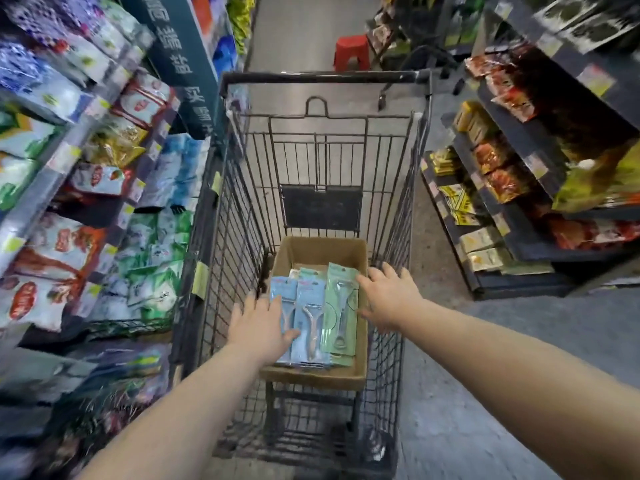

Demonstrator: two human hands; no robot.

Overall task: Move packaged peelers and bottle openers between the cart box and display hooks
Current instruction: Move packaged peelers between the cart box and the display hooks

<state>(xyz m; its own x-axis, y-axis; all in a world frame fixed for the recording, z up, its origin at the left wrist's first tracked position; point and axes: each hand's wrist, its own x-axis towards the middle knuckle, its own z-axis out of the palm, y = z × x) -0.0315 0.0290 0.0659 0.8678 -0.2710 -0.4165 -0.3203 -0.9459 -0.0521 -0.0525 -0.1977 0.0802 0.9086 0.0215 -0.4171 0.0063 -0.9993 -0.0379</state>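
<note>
A brown cardboard box (pixel 320 252) sits in the black wire cart (pixel 325 77). Inside lie blue-carded packaged peelers (pixel 309 320) on the left and green-carded packaged bottle openers (pixel 341 306) on the right, stacked flat. My left hand (pixel 258 325) hovers over the box's left side, fingers spread, its fingertips touching the leftmost blue pack. Above the right edge of the box my right hand (pixel 386 299) spreads open, fingers near the green packs, holding nothing. No display hooks are visible.
Shelves of bagged goods (pixel 104 209) line the left of the aisle, close to the cart. Dark shelves with packets (pixel 519 174) stand on the right. A red plastic stool (pixel 351 51) sits on the grey floor beyond the cart.
</note>
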